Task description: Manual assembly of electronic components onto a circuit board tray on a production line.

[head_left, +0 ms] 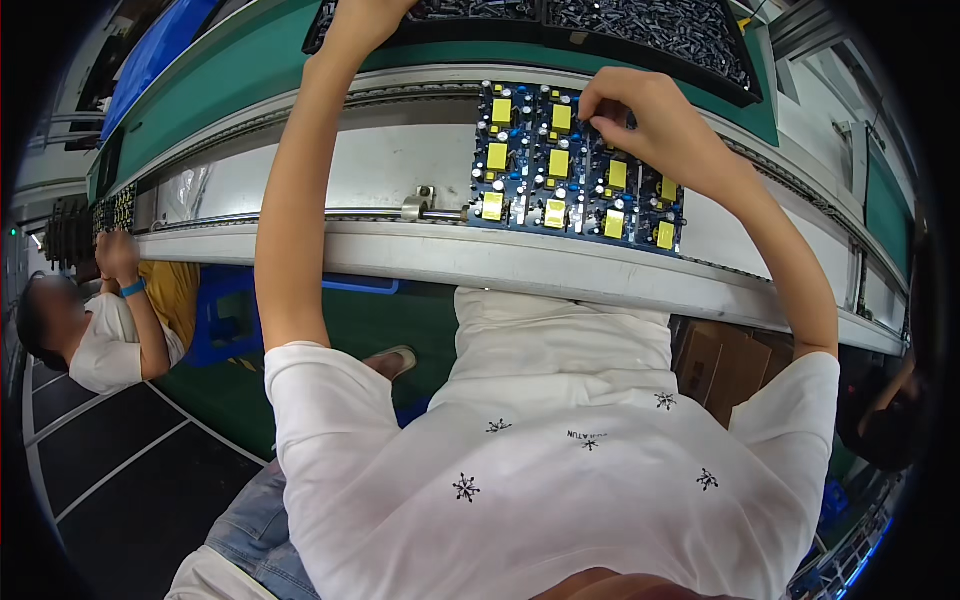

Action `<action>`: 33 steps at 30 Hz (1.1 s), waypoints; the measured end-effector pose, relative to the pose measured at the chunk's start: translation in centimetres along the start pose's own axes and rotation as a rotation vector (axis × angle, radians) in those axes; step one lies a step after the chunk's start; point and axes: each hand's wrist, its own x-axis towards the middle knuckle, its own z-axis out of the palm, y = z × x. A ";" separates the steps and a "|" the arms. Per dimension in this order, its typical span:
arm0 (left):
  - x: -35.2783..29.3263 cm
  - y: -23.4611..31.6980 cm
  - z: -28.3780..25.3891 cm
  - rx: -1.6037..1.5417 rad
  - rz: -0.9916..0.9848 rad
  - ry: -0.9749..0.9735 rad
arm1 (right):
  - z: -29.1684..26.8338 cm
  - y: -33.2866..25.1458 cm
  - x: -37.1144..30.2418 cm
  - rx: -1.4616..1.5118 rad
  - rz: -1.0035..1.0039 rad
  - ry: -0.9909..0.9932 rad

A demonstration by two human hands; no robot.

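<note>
A panel of dark blue circuit boards (525,185) lies on the conveyor, fitted with yellow block-shaped parts, small cylinders and blue discs. My right hand (640,115) is over its far right part. Thumb and forefinger are pinched together close to the board surface; whatever is between them is too small to make out. My left hand (372,18) reaches to the top edge of the view, beside a black tray (545,42) heaped with small dark cylindrical components (640,22). Its fingers are mostly cut off by the frame.
The conveyor has a metal front rail (400,245) and chain tracks. A metal rod with a clamp (418,204) runs left of the boards. Behind is a green work surface (225,90). At far left another person (110,340) handles boards. A cardboard box (725,365) stands below the rail.
</note>
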 end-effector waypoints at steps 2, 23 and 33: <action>0.1 0.4 -0.1 0.101 0.054 0.026 | 0.2 -0.6 0.2 -0.018 0.020 0.008; -4.3 7.4 -1.3 -0.273 -0.104 0.032 | -0.5 -0.4 0.5 -0.057 0.084 -0.038; -10.2 10.8 -0.9 -0.266 -0.012 -0.235 | 0.1 -0.6 0.4 -0.109 0.078 -0.002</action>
